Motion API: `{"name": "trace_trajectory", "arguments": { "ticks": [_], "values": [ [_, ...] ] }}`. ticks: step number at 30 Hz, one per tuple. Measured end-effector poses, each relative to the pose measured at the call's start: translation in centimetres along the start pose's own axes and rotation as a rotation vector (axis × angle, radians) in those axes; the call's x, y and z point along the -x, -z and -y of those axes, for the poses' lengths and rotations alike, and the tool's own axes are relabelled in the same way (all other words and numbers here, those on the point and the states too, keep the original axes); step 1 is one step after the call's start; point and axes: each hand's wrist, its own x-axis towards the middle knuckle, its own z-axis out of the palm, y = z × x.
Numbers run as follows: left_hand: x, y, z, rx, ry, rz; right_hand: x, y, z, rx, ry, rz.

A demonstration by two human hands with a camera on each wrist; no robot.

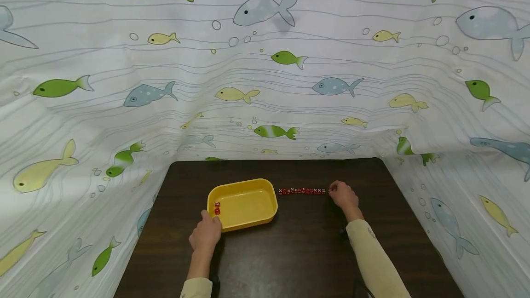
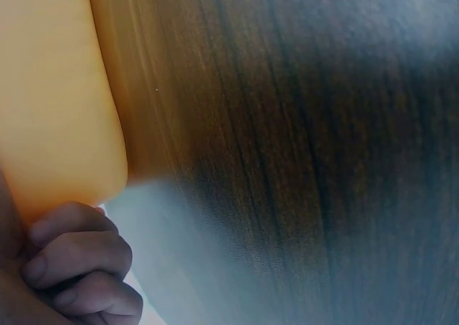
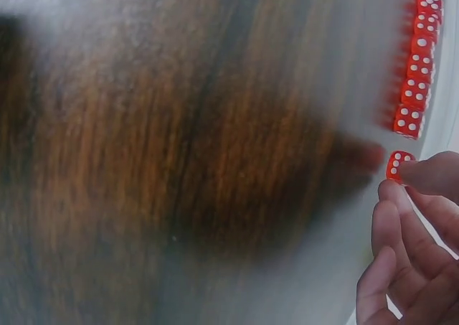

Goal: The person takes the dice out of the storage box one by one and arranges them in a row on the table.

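Observation:
A yellow tray [image 1: 248,206] sits left of centre on the table, with two red dice [image 1: 217,208] in its left end. My left hand [image 1: 205,231] grips the tray's near left corner; in the left wrist view its fingers curl at the yellow wall [image 2: 57,102]. Between thumb and fingertips, my right hand [image 1: 345,199] pinches a red die [image 3: 399,165] with white pips. That die is a small gap away from the end of a row of red dice [image 1: 302,191]. The row runs from beside the tray rightward to my right hand.
The dark wood table [image 1: 290,256] reaches back to a white cloth [image 1: 265,105] printed with fish, which hangs behind it and along both sides. The table's far edge lies a little beyond the tray and the dice row.

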Motion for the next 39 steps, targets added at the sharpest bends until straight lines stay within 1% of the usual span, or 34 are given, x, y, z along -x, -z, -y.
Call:
{"name": "trace_trajectory", "arguments": {
  "ticks": [5,12,18,22,28,33,37,39],
  "values": [
    [0.0,-0.3,-0.2,-0.001,0.003,-0.011,-0.3,-0.3,-0.5,-0.002,0.004,0.011],
    [0.1,0.1,-0.4,0.006,0.003,-0.008,-0.7,-0.5,-0.5,-0.025,0.036,0.012],
    [0.0,0.3,-0.5,0.009,-0.006,-0.007,-0.4,-0.5,-0.5,-0.073,0.031,0.006],
    [-0.1,0.1,-0.4,0.011,-0.001,-0.012,-0.3,-0.5,-0.7,-0.109,0.028,0.008],
    [0.1,-0.1,-0.3,0.012,0.01,0.015,0.1,-0.2,-1.1,-0.145,0.007,-0.006],
    [0.2,0.0,-0.2,0.014,0.006,0.016,0.7,0.2,-0.1,-0.099,0.028,-0.075],
    [0.2,0.1,-0.2,0.01,0.005,0.017,1.1,0.0,1.7,-0.037,0.069,-0.132],
    [0.1,0.0,-0.2,0.009,0.003,0.014,1.3,-0.1,2.8,-0.027,0.085,-0.152]
  ]
}}
